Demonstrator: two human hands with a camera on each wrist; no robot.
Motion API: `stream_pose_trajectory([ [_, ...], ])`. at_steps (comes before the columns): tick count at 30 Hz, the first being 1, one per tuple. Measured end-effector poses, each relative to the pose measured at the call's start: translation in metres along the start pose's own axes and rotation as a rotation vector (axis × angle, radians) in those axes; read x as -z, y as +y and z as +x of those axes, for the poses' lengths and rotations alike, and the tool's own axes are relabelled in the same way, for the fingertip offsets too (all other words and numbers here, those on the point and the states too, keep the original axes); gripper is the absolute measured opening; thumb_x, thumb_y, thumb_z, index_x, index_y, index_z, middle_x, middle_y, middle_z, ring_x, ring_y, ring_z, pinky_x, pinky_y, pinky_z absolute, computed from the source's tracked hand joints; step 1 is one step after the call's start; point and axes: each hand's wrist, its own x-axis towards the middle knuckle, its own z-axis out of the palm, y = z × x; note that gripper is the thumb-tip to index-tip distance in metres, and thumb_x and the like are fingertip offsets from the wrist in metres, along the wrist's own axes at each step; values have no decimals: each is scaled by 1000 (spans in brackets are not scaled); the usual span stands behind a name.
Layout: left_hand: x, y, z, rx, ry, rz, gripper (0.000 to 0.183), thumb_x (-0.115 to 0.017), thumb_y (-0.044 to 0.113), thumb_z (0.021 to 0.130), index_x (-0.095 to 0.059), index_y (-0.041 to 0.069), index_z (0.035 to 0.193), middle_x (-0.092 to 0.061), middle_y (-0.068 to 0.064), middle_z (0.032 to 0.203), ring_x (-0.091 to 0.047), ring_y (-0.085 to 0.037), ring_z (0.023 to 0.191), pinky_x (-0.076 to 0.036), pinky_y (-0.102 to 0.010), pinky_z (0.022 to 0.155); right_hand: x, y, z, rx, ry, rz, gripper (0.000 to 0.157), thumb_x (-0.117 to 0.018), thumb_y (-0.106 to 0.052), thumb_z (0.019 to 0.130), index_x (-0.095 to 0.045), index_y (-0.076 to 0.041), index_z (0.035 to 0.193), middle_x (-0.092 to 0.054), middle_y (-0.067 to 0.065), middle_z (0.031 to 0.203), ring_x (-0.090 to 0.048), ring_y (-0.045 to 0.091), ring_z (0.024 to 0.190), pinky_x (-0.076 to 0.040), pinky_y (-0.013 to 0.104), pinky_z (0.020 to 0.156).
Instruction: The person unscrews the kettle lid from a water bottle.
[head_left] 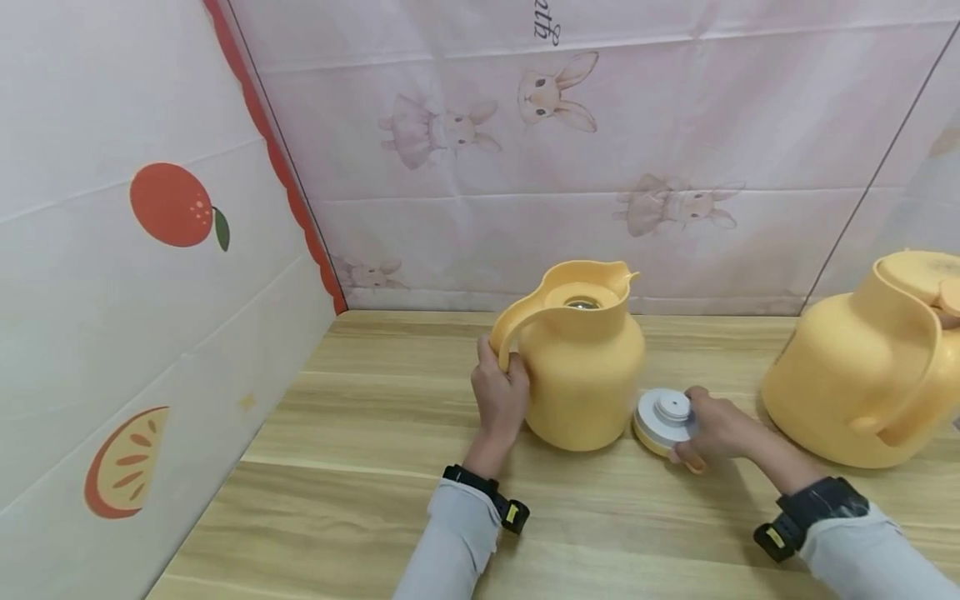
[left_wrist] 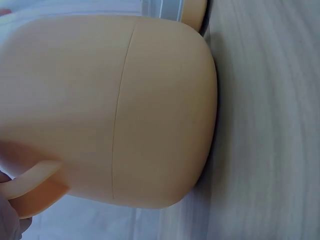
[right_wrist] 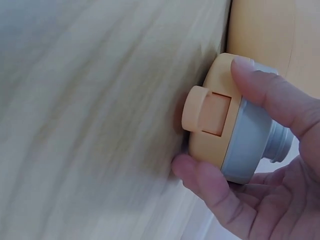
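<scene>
A yellow thermos jug stands upright on the wooden table, its mouth uncovered and its spout toward the right. My left hand grips the lower part of its handle; in the left wrist view the jug's body fills most of the picture. Just right of the jug is its round lid, grey inner side up and orange lever low by the table. My right hand holds this lid by the rim, with thumb and fingers on opposite sides. Whether the lid touches the table is hard to tell.
A second yellow thermos jug, with its lid on, stands at the right and is cut off by the frame. Behind the wooden table hangs a pink rabbit-print cloth. A white fruit-print sheet borders the left side.
</scene>
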Motion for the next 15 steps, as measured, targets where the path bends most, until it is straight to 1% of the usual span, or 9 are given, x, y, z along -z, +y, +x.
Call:
stream_pose_trajectory([
  [3,-3,-3,3,22,9,20,11,-47,-1,76,-44,0,86,-46,-7,56,-44,-15,46,-42,-31,37,0,-1,7,1,-6,4,97,-80,-38,61,-27,18,121,-48,38,107,-50,41,94,-44,54,78],
  [6,-7,-5,7,48,18,33,12,-48,0,77,-45,0,89,-51,-10,59,-48,-16,49,-46,-35,40,1,-2,12,16,5,9,94,-80,-36,60,-29,18,118,-50,37,105,-50,42,93,-44,54,79],
  [11,-14,-9,12,72,43,46,10,-49,1,77,-45,0,86,-51,-12,59,-49,-19,50,-46,-38,41,2,-5,21,1,-8,29,91,-81,-34,59,-31,17,116,-50,36,104,-50,41,93,-44,53,80],
  [15,-21,-12,17,63,79,74,12,-50,1,76,-45,-1,87,-51,-13,59,-49,-23,51,-45,-42,42,6,-8,29,-36,-36,43,93,-81,-33,61,-27,16,119,-47,38,107,-50,37,90,-47,46,73],
])
